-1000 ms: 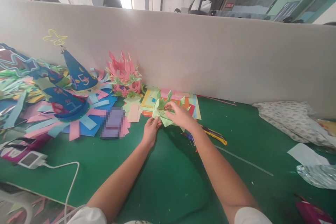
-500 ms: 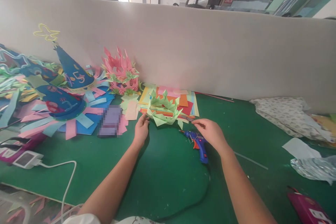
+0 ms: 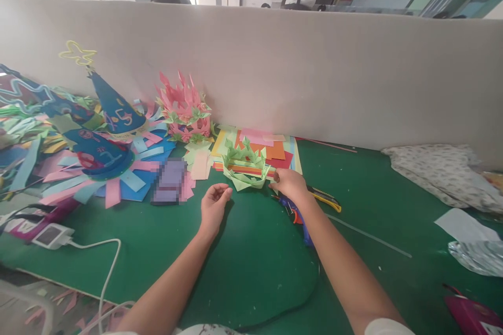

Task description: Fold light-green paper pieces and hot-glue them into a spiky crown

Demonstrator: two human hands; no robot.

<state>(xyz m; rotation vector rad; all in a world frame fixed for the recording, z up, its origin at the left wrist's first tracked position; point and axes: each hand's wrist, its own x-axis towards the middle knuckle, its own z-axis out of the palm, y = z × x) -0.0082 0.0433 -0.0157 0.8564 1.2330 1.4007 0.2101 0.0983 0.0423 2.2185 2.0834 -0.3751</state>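
Observation:
A light green folded-paper crown [image 3: 247,183] with pointed leaves stands on the green table. My right hand [image 3: 290,186] is at its right edge, fingertips pinched on a small piece of light green paper [image 3: 272,186], mostly covered by the fingers. My left hand [image 3: 215,208] is just left of and in front of the crown, apart from it, fingers curled and thumb against the index finger; nothing shows in them. Under my right wrist lies a blue glue gun [image 3: 308,235], partly hidden. A yellow-and-black utility knife [image 3: 328,199] lies right of that hand.
Coloured paper sheets [image 3: 293,149] lie behind the crown. To the left are a pink paper crown [image 3: 184,99], a blurred-out purple object [image 3: 170,180], blue cone hats [image 3: 118,112] and a power strip [image 3: 27,225]. A clear glue stick [image 3: 369,233] and patterned cloth [image 3: 428,172] are on the right.
My right hand has moved left to the crown's right edge, and the utility knife now shows beside it. My left hand has come away from the crown, its fingers curling in.

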